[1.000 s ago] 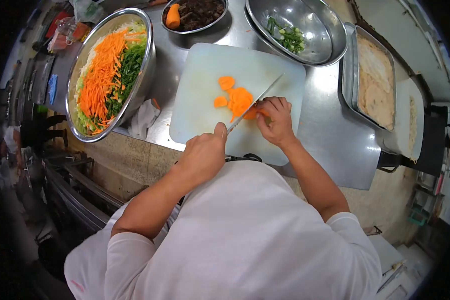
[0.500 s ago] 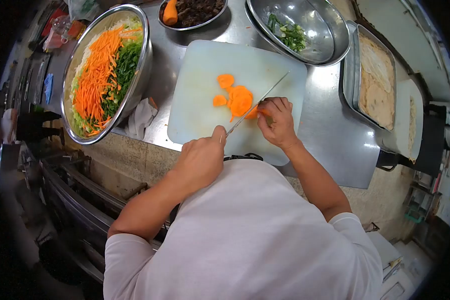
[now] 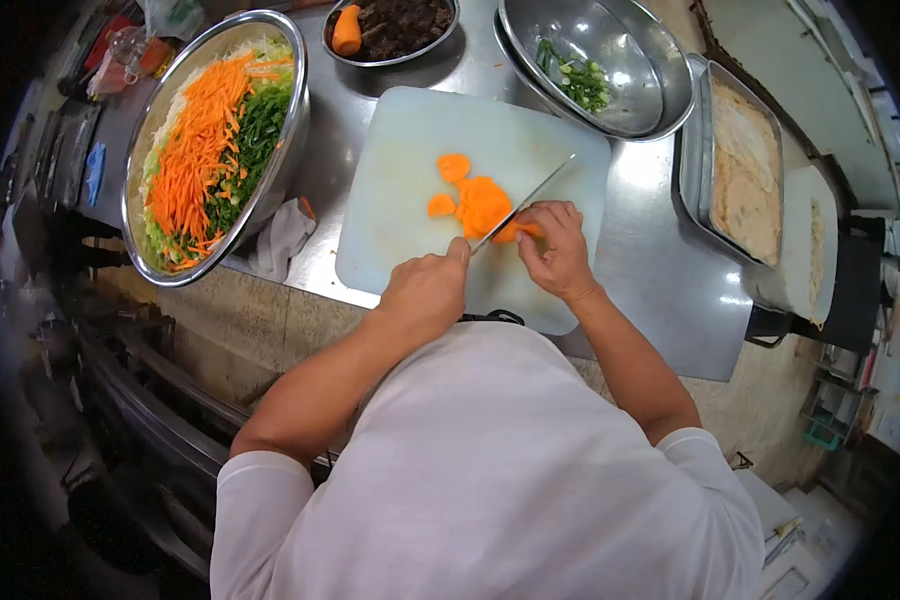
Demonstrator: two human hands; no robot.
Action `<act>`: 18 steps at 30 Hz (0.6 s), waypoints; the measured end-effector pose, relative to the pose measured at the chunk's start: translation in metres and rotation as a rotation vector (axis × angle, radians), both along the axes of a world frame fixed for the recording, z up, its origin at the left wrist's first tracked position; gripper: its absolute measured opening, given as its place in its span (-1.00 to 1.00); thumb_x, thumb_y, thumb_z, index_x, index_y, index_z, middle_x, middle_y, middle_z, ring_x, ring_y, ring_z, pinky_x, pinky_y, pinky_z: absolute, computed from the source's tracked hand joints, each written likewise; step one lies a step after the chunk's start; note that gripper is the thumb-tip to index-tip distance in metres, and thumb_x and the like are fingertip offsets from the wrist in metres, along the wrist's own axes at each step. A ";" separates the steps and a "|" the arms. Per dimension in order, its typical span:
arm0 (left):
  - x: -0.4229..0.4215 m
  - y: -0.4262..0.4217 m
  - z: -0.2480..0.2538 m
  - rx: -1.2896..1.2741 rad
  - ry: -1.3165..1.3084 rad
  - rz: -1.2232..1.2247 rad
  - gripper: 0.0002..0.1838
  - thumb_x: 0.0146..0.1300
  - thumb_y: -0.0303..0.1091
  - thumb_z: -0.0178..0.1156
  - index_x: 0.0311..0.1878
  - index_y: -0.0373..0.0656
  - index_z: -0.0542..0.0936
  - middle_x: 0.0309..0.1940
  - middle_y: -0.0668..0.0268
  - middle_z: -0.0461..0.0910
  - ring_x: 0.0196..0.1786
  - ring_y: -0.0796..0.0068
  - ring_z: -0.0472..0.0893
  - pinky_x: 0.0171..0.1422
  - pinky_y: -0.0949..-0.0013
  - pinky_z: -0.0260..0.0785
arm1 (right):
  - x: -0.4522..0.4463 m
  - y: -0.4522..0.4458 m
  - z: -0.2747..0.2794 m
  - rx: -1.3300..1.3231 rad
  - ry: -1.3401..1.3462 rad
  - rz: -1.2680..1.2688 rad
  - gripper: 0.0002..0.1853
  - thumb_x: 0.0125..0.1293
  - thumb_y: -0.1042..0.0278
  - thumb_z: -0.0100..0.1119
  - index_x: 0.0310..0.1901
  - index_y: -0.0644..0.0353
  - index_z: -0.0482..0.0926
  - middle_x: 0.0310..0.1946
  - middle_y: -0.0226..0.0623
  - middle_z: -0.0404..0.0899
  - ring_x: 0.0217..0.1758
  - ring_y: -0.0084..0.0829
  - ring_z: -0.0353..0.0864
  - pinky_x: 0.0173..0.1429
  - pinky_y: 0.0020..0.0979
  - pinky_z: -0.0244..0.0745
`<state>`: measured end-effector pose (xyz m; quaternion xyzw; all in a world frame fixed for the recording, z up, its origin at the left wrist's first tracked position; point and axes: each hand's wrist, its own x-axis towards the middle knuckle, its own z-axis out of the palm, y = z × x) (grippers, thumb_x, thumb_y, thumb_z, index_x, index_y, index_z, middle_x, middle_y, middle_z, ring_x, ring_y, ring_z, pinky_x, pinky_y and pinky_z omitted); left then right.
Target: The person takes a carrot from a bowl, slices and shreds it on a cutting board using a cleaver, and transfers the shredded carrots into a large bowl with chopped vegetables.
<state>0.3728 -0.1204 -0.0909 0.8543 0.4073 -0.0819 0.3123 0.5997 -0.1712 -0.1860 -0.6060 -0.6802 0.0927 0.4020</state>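
My left hand (image 3: pixel 422 297) is closed tight around the knife (image 3: pixel 542 185). My right hand (image 3: pixel 558 252) pinches the carrot (image 3: pixel 527 230) near the middle of the board (image 3: pixel 400 150). The carrot is bright orange. Its flat slices (image 3: pixel 484 205) lie in a pile by the blade, with one toward the far edge and one toward the left edge. My fingers hide much of the carrot. My fist hides the handle. My shirt (image 3: pixel 520 450) covers some near edge.

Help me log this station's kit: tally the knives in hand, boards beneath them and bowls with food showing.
Knife, in the left hand: 1
Cutting board: 1
Bowls (large left bowl, small top bowl, right bowl): 3
Total: 5
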 end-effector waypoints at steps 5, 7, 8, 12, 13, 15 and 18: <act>-0.014 -0.010 0.044 -0.064 0.057 0.007 -0.84 0.32 -0.60 0.03 -0.05 -0.36 0.39 -0.41 -0.21 0.68 -0.28 -0.30 0.72 -0.10 -0.22 0.54 | 0.000 -0.002 -0.004 0.001 0.017 0.009 -0.79 0.16 0.42 0.35 -0.13 0.10 0.66 -0.12 -0.34 0.63 0.03 -0.19 0.53 0.15 -0.17 0.30; -0.016 -0.011 0.039 -0.078 0.058 0.016 -0.84 0.32 -0.60 0.04 -0.05 -0.36 0.39 -0.41 -0.21 0.68 -0.28 -0.30 0.72 -0.10 -0.23 0.54 | 0.001 -0.001 -0.002 0.004 0.019 0.010 -0.78 0.16 0.42 0.35 -0.13 0.11 0.66 -0.12 -0.34 0.64 0.03 -0.19 0.53 0.16 -0.17 0.30; -0.016 -0.014 0.024 -0.057 0.021 0.036 -0.86 0.43 -0.48 0.07 -0.05 -0.33 0.38 -0.45 -0.19 0.66 -0.30 -0.32 0.70 -0.12 -0.24 0.52 | 0.000 -0.002 -0.002 0.005 0.021 0.014 -0.78 0.16 0.42 0.35 -0.12 0.11 0.66 -0.12 -0.34 0.64 0.02 -0.19 0.53 0.16 -0.17 0.30; -0.002 -0.008 -0.026 0.053 -0.042 0.034 -0.81 0.53 -0.38 0.11 -0.05 -0.31 0.38 -0.47 -0.18 0.65 -0.32 -0.34 0.69 -0.15 -0.25 0.51 | 0.000 -0.003 -0.003 0.012 0.004 0.011 -0.77 0.16 0.44 0.35 -0.11 0.12 0.67 -0.12 -0.33 0.64 0.02 -0.18 0.53 0.17 -0.17 0.31; 0.001 -0.006 -0.028 0.058 -0.048 0.037 -0.81 0.53 -0.38 0.11 -0.05 -0.31 0.38 -0.47 -0.18 0.65 -0.32 -0.34 0.69 -0.15 -0.25 0.51 | 0.001 -0.002 -0.001 0.011 0.010 0.019 -0.76 0.16 0.44 0.35 -0.10 0.12 0.66 -0.12 -0.32 0.64 0.02 -0.18 0.53 0.17 -0.17 0.31; 0.000 -0.003 -0.024 0.052 -0.064 0.036 -0.82 0.52 -0.39 0.12 -0.05 -0.31 0.39 -0.46 -0.18 0.65 -0.31 -0.33 0.70 -0.14 -0.25 0.51 | 0.000 -0.002 -0.003 0.013 0.022 0.032 -0.76 0.16 0.45 0.34 -0.10 0.12 0.66 -0.12 -0.31 0.63 0.02 -0.18 0.53 0.18 -0.17 0.31; -0.003 -0.002 0.003 0.030 -0.021 0.010 -0.83 0.52 -0.40 0.10 -0.05 -0.31 0.38 -0.48 -0.16 0.65 -0.32 -0.32 0.69 -0.12 -0.25 0.51 | 0.005 -0.003 -0.006 0.055 0.066 0.026 -0.76 0.16 0.46 0.34 -0.10 0.12 0.66 -0.12 -0.30 0.63 0.02 -0.17 0.53 0.18 -0.17 0.32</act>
